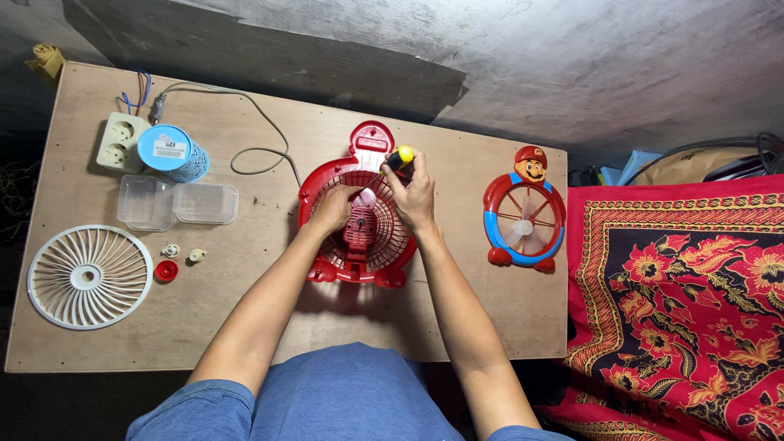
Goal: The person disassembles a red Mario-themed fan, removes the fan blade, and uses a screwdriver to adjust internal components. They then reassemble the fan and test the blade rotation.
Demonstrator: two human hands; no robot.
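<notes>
Screwdriver (399, 158) tip hidden behind right hand (413, 198).

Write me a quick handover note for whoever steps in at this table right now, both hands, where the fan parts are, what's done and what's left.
Left hand: rests on the red fan housing, steadying it beside the motor.
Right hand: holds a yellow-and-black screwdriver over the housing's upper right.
Parts: white fan grille lies at the table's left; a red cap and two small white fittings lie beside it. Two clear plastic boxes sit above them. A second, red-and-blue fan stands to the right, untouched.
Done: front grille and small fittings are off.
Left: motor is in the housing; whether its screws are loose cannot be seen.
</notes>
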